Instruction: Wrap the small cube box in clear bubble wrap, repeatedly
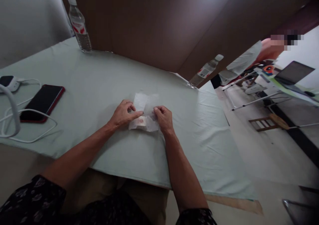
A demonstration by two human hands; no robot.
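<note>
A translucent plastic wrapper (152, 100) lies spread on the cloth in front of me, with a white sheet-like piece (140, 100) in its far left part. In its near part rests a small pale box (142, 121) with a reddish mark. My left hand (124, 113) is at the wrapper's left side. Its thumb stretches across just above the box, apart from the bent fingers; whether it presses on the wrapper is hard to tell. On the right, my right hand (163, 117) pinches the wrapper's edge between thumb and forefinger.
A phone (43, 102), a white cable (37, 140) and a white plug-like device (10, 84) lie at left. Water bottles stand at back left (79, 27) and back right (206, 71), before a brown partition (139, 22). Beyond are a laptop (295, 72) and a wooden stool (279, 121).
</note>
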